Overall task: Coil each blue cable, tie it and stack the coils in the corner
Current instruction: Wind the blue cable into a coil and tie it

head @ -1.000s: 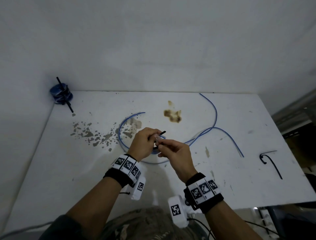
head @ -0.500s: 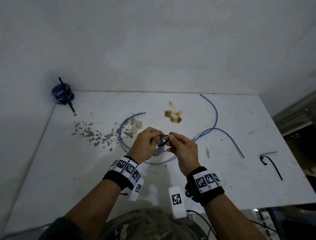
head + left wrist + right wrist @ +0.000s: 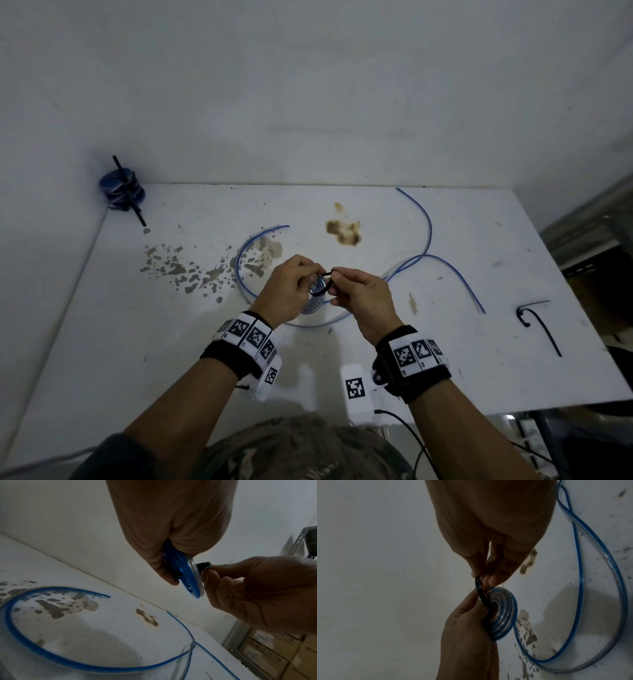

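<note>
Now left hand [image 3: 289, 291] grips coil [image 3: 317, 295], right hand [image 3: 363, 298] pinches tie [image 3: 325, 284]

No readable text or number shows; the wrist bands [image 3: 251, 337] carry only black-and-white square code markers.

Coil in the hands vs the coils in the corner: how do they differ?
1. The held coil is up off the table, gripped by the left hand; the corner stack rests on the table against the wall.
2. On the held coil the black tie is still a loose loop, pinched by the right hand; the stack's ties look fastened.
3. One coil versus several piled.

Both are blue cable wound flat.
</note>
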`<control>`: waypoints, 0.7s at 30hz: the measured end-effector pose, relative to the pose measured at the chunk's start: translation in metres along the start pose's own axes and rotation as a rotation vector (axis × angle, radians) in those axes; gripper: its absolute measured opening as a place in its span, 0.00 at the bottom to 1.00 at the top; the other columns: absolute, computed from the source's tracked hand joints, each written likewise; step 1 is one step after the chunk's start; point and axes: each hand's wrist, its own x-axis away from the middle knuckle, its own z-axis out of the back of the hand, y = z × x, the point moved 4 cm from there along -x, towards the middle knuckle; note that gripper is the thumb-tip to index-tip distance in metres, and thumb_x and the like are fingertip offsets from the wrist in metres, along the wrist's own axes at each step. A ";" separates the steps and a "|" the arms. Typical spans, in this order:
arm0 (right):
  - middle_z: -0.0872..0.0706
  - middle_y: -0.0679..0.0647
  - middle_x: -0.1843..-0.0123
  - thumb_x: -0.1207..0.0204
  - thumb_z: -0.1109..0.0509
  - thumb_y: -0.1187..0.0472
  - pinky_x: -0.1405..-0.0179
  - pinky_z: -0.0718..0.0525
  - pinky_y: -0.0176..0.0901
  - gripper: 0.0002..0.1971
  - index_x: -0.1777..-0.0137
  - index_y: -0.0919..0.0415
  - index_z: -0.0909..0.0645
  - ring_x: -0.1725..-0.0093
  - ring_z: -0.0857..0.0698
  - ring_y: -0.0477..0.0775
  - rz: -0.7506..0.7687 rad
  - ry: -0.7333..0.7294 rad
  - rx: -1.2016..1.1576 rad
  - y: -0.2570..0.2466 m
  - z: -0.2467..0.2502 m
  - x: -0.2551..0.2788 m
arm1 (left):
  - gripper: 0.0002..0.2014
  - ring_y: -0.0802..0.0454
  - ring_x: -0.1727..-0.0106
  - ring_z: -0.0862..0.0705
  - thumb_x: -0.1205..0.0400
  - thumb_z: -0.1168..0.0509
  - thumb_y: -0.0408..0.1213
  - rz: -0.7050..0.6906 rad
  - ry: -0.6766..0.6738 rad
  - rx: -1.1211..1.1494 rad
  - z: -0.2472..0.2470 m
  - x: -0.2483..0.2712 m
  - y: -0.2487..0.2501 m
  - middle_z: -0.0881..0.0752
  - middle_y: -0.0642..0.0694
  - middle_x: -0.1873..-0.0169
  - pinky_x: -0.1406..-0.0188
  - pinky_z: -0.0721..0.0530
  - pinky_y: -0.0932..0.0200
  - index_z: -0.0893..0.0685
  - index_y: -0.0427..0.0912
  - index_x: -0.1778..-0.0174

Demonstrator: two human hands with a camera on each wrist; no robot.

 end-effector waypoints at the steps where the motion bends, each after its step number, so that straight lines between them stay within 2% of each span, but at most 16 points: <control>1: 0.11 0.60 0.62 0.21 0.28 0.71 0.68 0.15 0.40 0.04 0.50 0.69 0.12 0.65 0.15 0.52 -0.007 -0.010 0.009 -0.001 0.000 0.000 | 0.12 0.52 0.47 0.17 0.16 0.38 0.24 -0.003 -0.007 -0.001 0.000 0.000 0.000 0.16 0.46 0.49 0.45 0.20 0.66 0.11 0.38 0.43; 4: 0.11 0.58 0.63 0.21 0.28 0.72 0.69 0.15 0.40 0.04 0.50 0.68 0.13 0.66 0.15 0.52 -0.046 -0.036 0.011 -0.001 -0.002 0.001 | 0.12 0.53 0.48 0.17 0.16 0.38 0.24 -0.012 -0.012 0.005 0.002 0.001 0.000 0.17 0.47 0.50 0.47 0.21 0.70 0.11 0.38 0.44; 10: 0.14 0.58 0.63 0.19 0.31 0.72 0.72 0.16 0.41 0.06 0.47 0.69 0.14 0.69 0.18 0.50 -0.176 -0.074 -0.133 0.005 -0.004 0.001 | 0.12 0.54 0.48 0.16 0.16 0.37 0.25 0.010 -0.016 0.051 0.000 0.005 -0.004 0.17 0.50 0.52 0.46 0.20 0.66 0.11 0.39 0.44; 14: 0.13 0.55 0.65 0.18 0.33 0.70 0.73 0.16 0.38 0.07 0.48 0.65 0.12 0.69 0.17 0.48 -0.233 -0.106 -0.143 0.006 -0.007 0.006 | 0.12 0.55 0.48 0.16 0.16 0.37 0.24 0.041 -0.003 0.086 0.000 0.005 -0.004 0.16 0.51 0.51 0.47 0.22 0.72 0.11 0.38 0.44; 18: 0.11 0.57 0.65 0.20 0.29 0.68 0.76 0.18 0.39 0.03 0.51 0.65 0.13 0.73 0.17 0.50 -0.173 -0.031 0.036 0.001 -0.004 0.006 | 0.12 0.55 0.48 0.16 0.16 0.38 0.25 0.046 -0.036 0.074 -0.003 0.006 -0.002 0.16 0.51 0.51 0.46 0.21 0.70 0.11 0.39 0.43; 21: 0.11 0.59 0.66 0.23 0.24 0.66 0.80 0.24 0.38 0.03 0.55 0.66 0.13 0.79 0.20 0.50 -0.063 0.011 0.227 -0.005 0.001 0.003 | 0.12 0.56 0.48 0.16 0.16 0.38 0.25 0.045 -0.059 0.068 -0.003 0.006 -0.003 0.16 0.51 0.51 0.47 0.21 0.71 0.10 0.40 0.44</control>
